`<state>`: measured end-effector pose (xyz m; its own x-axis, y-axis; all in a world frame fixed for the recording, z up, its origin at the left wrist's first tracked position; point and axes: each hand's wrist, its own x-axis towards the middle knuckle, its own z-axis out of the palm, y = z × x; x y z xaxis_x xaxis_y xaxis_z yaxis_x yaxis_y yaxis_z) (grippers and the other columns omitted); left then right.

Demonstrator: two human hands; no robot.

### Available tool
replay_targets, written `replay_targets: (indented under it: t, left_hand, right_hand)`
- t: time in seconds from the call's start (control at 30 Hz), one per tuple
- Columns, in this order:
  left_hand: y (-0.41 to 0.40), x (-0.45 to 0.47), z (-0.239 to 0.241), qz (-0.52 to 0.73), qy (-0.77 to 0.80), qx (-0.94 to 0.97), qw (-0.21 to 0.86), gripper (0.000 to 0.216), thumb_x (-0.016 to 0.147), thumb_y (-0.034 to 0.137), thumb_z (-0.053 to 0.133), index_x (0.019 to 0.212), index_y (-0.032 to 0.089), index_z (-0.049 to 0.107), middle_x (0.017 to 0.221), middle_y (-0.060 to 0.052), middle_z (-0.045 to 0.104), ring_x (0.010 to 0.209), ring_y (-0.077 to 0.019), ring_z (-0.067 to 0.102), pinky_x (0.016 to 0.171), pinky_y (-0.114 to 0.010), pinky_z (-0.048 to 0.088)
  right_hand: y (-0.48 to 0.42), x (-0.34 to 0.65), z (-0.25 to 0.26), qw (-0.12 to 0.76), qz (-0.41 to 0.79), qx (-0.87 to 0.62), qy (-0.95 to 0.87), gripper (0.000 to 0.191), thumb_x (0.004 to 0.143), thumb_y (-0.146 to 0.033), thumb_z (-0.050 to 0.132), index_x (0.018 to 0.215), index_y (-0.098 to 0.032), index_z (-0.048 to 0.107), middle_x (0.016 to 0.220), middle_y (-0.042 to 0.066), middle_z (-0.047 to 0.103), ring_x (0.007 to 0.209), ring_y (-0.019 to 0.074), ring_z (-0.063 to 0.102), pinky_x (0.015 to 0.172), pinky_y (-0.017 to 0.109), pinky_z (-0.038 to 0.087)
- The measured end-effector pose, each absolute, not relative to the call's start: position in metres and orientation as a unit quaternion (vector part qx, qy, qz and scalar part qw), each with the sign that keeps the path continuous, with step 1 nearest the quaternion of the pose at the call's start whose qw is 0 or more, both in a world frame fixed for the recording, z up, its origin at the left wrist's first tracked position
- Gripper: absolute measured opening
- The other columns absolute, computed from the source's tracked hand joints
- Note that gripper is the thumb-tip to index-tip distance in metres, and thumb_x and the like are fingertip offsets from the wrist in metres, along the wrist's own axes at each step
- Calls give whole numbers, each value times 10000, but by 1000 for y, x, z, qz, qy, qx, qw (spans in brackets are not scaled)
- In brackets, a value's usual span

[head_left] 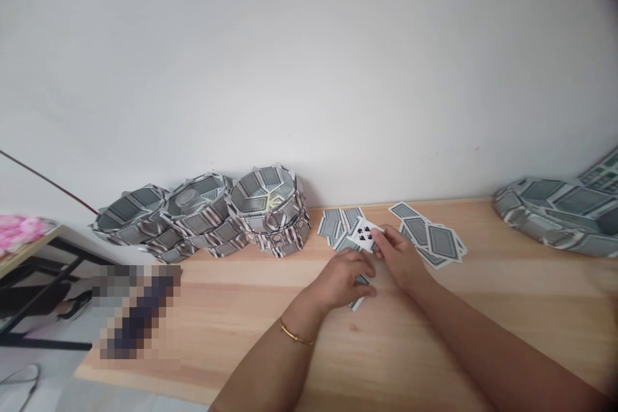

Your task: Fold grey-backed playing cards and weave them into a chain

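Observation:
My right hand point(393, 251) is closed on a playing card point(361, 239), pinching it by its right edge. The card is face up and shows black spades. It is held over a loose spread of face-down playing cards point(333, 224). Close in front, my left hand point(345, 277) is curved low over the table with thumb and fingers apart. Beneath it a grey-backed card point(356, 304) lies partly hidden. To the right of my right hand lies another spread of face-down cards point(441, 241).
Round baskets made of folded cards point(268, 206) stand in a row at the back left. Another card basket point(550, 212) is at the far right. A plain wall point(338, 77) borders the wooden table point(232, 322). Pink items point(22, 232) sit on a neighbouring stand at left.

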<state>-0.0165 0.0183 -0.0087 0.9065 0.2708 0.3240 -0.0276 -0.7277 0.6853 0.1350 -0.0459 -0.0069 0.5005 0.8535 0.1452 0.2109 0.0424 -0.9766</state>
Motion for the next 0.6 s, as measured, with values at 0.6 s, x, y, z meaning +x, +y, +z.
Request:
replay_targets:
  t: [0.6]
  left_hand:
    - [31, -12, -15, 314, 285, 552, 718, 265, 580, 271, 758, 723, 134, 582, 722, -24, 640, 663, -113, 565, 664, -237, 414]
  right_hand:
    - [-46, 135, -10, 569, 287, -620, -457, 367, 839, -525, 467, 666, -201, 472, 521, -50, 427, 506, 103, 424, 505, 225, 353]
